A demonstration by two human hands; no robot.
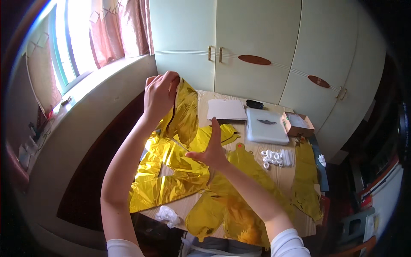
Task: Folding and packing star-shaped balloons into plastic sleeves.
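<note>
My left hand [159, 95] is raised above the left side of the table, closed on the top of a flat gold foil balloon [187, 112] that hangs down from it. To its right, my right hand [212, 150] hovers with thumb and forefinger spread wide, holding nothing. More uninflated gold foil balloons lie below: a creased one [171, 182] under my left arm, one [204, 139] behind my right hand, and a broad one [246, 188] partly hidden by my right forearm. A long narrow one [305, 177] rests along the right edge.
At the back of the wooden table [252, 145] are white sheets [227, 109], a black case [254, 104], a pale flat box [266, 126] and a small carton [298, 124]. White ribbon rolls [274, 158] sit mid-right. Crumpled white plastic [168, 216] lies at the front edge. Cabinets [257, 38] stand behind.
</note>
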